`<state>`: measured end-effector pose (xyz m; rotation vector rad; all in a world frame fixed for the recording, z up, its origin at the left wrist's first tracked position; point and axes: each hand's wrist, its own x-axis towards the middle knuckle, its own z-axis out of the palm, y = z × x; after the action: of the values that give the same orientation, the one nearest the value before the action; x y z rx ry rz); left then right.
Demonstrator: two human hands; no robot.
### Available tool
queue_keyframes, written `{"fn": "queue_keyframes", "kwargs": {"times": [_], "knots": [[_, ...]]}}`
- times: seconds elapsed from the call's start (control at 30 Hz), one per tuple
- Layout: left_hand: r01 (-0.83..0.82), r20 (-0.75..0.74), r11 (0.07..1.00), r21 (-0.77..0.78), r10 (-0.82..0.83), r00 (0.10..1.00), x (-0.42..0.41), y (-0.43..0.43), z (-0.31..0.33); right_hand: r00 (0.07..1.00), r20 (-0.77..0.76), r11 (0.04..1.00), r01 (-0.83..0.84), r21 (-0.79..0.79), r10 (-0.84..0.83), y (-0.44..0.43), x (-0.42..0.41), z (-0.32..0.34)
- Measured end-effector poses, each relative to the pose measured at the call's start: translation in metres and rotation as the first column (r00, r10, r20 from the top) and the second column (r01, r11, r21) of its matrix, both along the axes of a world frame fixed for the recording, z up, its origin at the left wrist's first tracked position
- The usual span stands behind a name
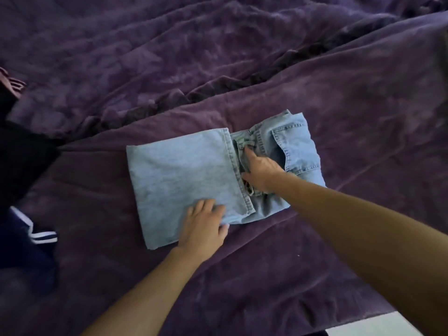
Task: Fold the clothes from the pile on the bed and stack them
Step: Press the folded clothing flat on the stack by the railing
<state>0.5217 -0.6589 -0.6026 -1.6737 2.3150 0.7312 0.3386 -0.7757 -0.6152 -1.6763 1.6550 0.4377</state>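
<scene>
Faded denim jeans (179,175), folded to rough rectangle, mid-bed on crumpled purple cover (242,275). Your left hand (203,226) flat, fingers straight, pressing near edge. Your right hand (260,172) on waistband, fingers bent, grip unclear.

A purple bedspread (242,69) fills nearly the whole view, its plush surface mottled lighter and darker. A ridge of rumpled folds (218,93) crosses the bedspread slantwise, from its left side up toward its far right. Beyond the bedspread's near right corner lies a pale strip of floor (378,326).
</scene>
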Motion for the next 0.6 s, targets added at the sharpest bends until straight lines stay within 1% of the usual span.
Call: {"fn": "queue_keyframes", "kwargs": {"times": [0.03, 0.07, 0.13, 0.17, 0.2, 0.23, 0.27, 0.3, 0.33, 0.37, 0.4, 0.43, 0.47, 0.53, 0.57, 0.6], "knots": [[0.055, 0.062, 0.998, 0.015, -0.056, 0.996, -0.001, -0.002, 0.000, 0.999, 0.035, 1.000, -0.015, -0.003, 0.015, 0.001, -0.009, 0.008], [0.092, 0.118, 0.996, 0.019, -0.093, 0.989, -0.002, -0.004, -0.001, 0.998, 0.039, 0.997, -0.037, -0.062, 0.040, 0.002, -0.016, 0.016], [0.102, 0.195, 0.995, 0.008, -0.102, 0.976, 0.000, -0.010, 0.001, 0.996, 0.060, 0.952, -0.048, -0.302, 0.069, 0.010, -0.021, 0.030], [0.094, 0.222, 0.996, -0.005, -0.091, 0.971, 0.003, -0.010, 0.003, 0.992, 0.114, 0.924, -0.001, -0.384, 0.048, 0.018, -0.017, 0.034], [0.085, 0.241, 0.996, -0.030, -0.075, 0.968, 0.008, -0.010, 0.006, 0.984, 0.178, 0.919, 0.059, -0.390, 0.012, 0.027, -0.011, 0.035], [0.080, 0.242, 0.995, -0.064, -0.062, 0.968, 0.013, -0.008, 0.010, 0.973, 0.227, 0.936, 0.115, -0.332, -0.039, 0.035, -0.002, 0.034], [0.081, 0.238, 0.993, -0.085, -0.059, 0.969, 0.019, -0.006, 0.012, 0.968, 0.233, 0.962, 0.150, -0.226, -0.096, 0.043, 0.008, 0.030], [0.082, 0.223, 0.991, -0.110, -0.056, 0.973, 0.027, -0.003, 0.012, 0.966, 0.216, 0.977, 0.170, -0.125, -0.140, 0.051, 0.018, 0.024], [0.082, 0.205, 0.988, -0.133, -0.054, 0.977, 0.036, 0.000, 0.012, 0.965, 0.196, 0.979, 0.190, -0.068, -0.173, 0.057, 0.027, 0.018], [0.082, 0.190, 0.984, -0.156, -0.052, 0.980, 0.045, 0.004, 0.012, 0.962, 0.185, 0.976, 0.212, -0.052, -0.199, 0.063, 0.036, 0.012], [0.076, 0.178, 0.984, -0.159, -0.047, 0.983, 0.055, 0.008, 0.012, 0.961, 0.184, 0.972, 0.222, -0.082, -0.205, 0.067, 0.044, 0.006], [0.065, 0.172, 0.986, -0.154, -0.038, 0.984, 0.065, 0.013, 0.012, 0.968, 0.185, 0.972, 0.195, -0.128, -0.170, 0.072, 0.053, 0.001], [0.054, 0.177, 0.988, -0.146, -0.028, 0.984, 0.075, 0.019, 0.013, 0.978, 0.182, 0.980, 0.129, -0.154, -0.101, 0.075, 0.061, -0.001], [0.031, 0.183, 0.990, -0.139, -0.005, 0.983, 0.091, 0.031, 0.015, 0.982, 0.181, 0.992, -0.030, -0.120, 0.052, 0.078, 0.069, -0.003], [0.021, 0.174, 0.991, -0.132, 0.002, 0.985, 0.096, 0.035, 0.016, 0.976, 0.198, 0.994, -0.074, -0.084, 0.090, 0.076, 0.068, -0.001], [0.017, 0.146, 0.992, -0.127, 0.001, 0.989, 0.099, 0.036, 0.017, 0.970, 0.223, 0.994, -0.077, -0.081, 0.093, 0.071, 0.062, 0.002]]}}
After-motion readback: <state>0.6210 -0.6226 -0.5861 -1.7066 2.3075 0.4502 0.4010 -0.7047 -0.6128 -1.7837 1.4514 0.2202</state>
